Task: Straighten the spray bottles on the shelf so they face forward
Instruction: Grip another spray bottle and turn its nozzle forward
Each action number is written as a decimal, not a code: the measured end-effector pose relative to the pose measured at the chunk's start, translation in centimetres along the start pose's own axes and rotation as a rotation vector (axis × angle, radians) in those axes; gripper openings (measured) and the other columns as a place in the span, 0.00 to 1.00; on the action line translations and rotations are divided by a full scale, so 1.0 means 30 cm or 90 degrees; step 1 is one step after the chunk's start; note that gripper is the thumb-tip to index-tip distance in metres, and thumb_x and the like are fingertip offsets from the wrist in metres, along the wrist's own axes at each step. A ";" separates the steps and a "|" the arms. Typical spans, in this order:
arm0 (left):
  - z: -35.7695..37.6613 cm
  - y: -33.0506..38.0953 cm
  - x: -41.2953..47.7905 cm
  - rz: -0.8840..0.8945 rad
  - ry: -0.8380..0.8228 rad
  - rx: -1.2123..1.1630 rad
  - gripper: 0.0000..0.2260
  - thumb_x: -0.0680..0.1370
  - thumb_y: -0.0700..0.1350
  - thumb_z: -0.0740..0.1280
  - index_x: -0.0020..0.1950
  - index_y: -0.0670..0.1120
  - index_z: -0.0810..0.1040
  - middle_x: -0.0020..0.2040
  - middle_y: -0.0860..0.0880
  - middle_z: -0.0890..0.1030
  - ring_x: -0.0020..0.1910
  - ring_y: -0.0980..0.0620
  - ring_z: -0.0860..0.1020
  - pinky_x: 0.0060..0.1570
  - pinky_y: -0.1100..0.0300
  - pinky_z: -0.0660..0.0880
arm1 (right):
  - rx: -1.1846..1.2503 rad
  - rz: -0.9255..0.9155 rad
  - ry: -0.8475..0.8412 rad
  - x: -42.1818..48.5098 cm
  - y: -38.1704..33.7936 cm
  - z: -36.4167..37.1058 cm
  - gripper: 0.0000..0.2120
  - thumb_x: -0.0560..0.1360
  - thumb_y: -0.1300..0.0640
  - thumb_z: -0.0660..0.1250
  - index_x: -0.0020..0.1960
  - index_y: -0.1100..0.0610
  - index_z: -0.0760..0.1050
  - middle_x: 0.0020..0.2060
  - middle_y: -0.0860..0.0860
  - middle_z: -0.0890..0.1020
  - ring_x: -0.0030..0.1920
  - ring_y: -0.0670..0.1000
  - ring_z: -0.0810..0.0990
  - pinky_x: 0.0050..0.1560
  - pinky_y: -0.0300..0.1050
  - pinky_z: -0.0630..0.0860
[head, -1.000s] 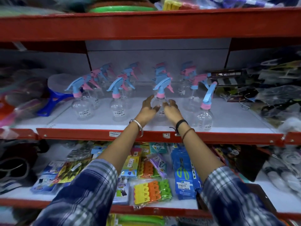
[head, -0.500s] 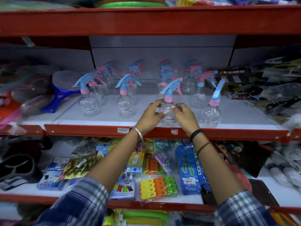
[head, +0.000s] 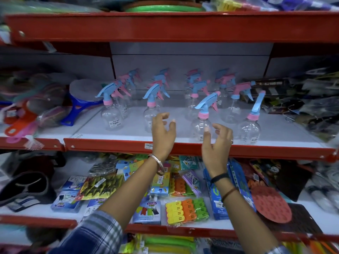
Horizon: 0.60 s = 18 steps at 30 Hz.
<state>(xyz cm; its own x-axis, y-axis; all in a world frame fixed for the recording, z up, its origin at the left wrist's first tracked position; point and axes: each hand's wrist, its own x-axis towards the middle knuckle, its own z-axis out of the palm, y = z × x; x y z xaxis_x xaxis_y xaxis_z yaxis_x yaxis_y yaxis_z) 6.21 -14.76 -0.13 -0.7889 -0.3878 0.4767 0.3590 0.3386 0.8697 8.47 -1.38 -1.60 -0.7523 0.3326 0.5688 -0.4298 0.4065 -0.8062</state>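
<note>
Several clear spray bottles with blue and pink trigger heads stand in rows on the white shelf. A front bottle stands near the red front edge with its nozzle turned left. My left hand is open, fingers curled, just left of that bottle and in front of another front bottle. My right hand is open at the bottle's right side, thumb close to its glass, not gripping. Further front bottles stand at the left and at the right, the right one with its nozzle pointing up and back.
A blue-handled brush and packaged goods lie left of the bottles. Dark packaged items crowd the right end. The red upper shelf hangs overhead. The lower shelf holds packs of coloured clothes pegs.
Both hands held the middle front bottle and drew it toward the shelf's front edge. Now they have let go and spread apart on either side of it.
</note>
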 end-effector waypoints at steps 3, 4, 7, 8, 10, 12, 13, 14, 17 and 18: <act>-0.088 -0.053 0.070 -0.007 0.126 0.036 0.11 0.76 0.44 0.61 0.58 0.44 0.69 0.58 0.47 0.69 0.60 0.45 0.69 0.63 0.46 0.68 | 0.033 -0.098 -0.100 -0.058 -0.074 0.089 0.13 0.75 0.51 0.59 0.56 0.57 0.72 0.53 0.50 0.72 0.57 0.53 0.73 0.59 0.46 0.70; -0.115 -0.070 0.099 -0.021 0.137 0.051 0.12 0.76 0.44 0.61 0.59 0.43 0.68 0.60 0.45 0.68 0.62 0.44 0.67 0.64 0.46 0.67 | 0.037 -0.109 -0.158 -0.060 -0.091 0.133 0.13 0.75 0.52 0.59 0.56 0.57 0.72 0.53 0.49 0.72 0.58 0.52 0.73 0.59 0.46 0.70; -0.187 -0.120 0.205 -0.060 0.072 0.078 0.18 0.77 0.46 0.62 0.64 0.41 0.66 0.67 0.41 0.64 0.67 0.42 0.63 0.67 0.50 0.62 | 0.053 -0.040 -0.273 -0.021 -0.127 0.292 0.15 0.77 0.53 0.60 0.61 0.59 0.70 0.59 0.53 0.72 0.62 0.55 0.71 0.64 0.51 0.69; -0.203 -0.135 0.238 -0.077 0.029 0.079 0.19 0.77 0.46 0.62 0.66 0.41 0.65 0.68 0.40 0.64 0.68 0.42 0.63 0.67 0.53 0.62 | 0.051 0.007 -0.292 0.005 -0.135 0.341 0.17 0.77 0.53 0.59 0.63 0.60 0.68 0.62 0.56 0.71 0.65 0.57 0.70 0.66 0.53 0.68; -0.225 -0.161 0.293 -0.128 -0.070 0.075 0.23 0.77 0.47 0.62 0.70 0.41 0.62 0.71 0.41 0.62 0.70 0.44 0.63 0.65 0.57 0.62 | 0.031 0.109 -0.337 0.066 -0.145 0.423 0.23 0.78 0.51 0.58 0.69 0.60 0.63 0.69 0.59 0.66 0.69 0.59 0.66 0.69 0.52 0.65; -0.240 -0.178 0.320 -0.174 -0.162 0.070 0.27 0.77 0.48 0.63 0.73 0.45 0.57 0.73 0.43 0.61 0.71 0.45 0.64 0.67 0.57 0.62 | 0.003 0.192 -0.395 0.113 -0.146 0.479 0.27 0.78 0.48 0.56 0.73 0.58 0.56 0.73 0.59 0.61 0.71 0.59 0.64 0.69 0.51 0.64; -0.248 -0.184 0.325 -0.188 -0.200 0.075 0.28 0.77 0.48 0.63 0.74 0.46 0.56 0.73 0.44 0.62 0.70 0.44 0.65 0.69 0.52 0.64 | -0.015 0.214 -0.425 0.126 -0.145 0.498 0.29 0.78 0.47 0.56 0.74 0.57 0.53 0.74 0.58 0.60 0.71 0.59 0.64 0.68 0.51 0.64; -0.257 -0.186 0.326 -0.190 -0.235 0.085 0.28 0.77 0.47 0.63 0.74 0.48 0.55 0.72 0.43 0.64 0.69 0.44 0.67 0.68 0.47 0.67 | -0.030 0.222 -0.449 0.130 -0.146 0.508 0.29 0.78 0.47 0.56 0.74 0.55 0.52 0.73 0.58 0.61 0.70 0.60 0.65 0.67 0.50 0.65; -0.282 -0.187 0.315 -0.151 -0.310 0.123 0.27 0.76 0.45 0.65 0.73 0.50 0.58 0.67 0.40 0.70 0.64 0.43 0.72 0.62 0.46 0.72 | -0.038 0.206 -0.443 0.124 -0.142 0.505 0.25 0.78 0.50 0.56 0.72 0.56 0.56 0.69 0.60 0.69 0.66 0.60 0.70 0.59 0.46 0.67; -0.294 -0.182 0.306 -0.137 -0.323 0.123 0.27 0.76 0.45 0.65 0.72 0.50 0.59 0.66 0.40 0.71 0.63 0.42 0.73 0.62 0.46 0.73 | -0.040 0.201 -0.425 0.117 -0.141 0.497 0.24 0.78 0.50 0.57 0.71 0.57 0.58 0.67 0.60 0.71 0.65 0.60 0.72 0.58 0.46 0.68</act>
<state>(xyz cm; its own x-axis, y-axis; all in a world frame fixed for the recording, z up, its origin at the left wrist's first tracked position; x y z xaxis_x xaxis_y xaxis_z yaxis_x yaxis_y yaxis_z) 1.41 -27.73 0.63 -0.9914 -0.0229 0.1291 0.1036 0.4664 0.8785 0.19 -14.63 1.39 -0.9875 -0.1386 0.0754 -0.1287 0.4314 -0.8930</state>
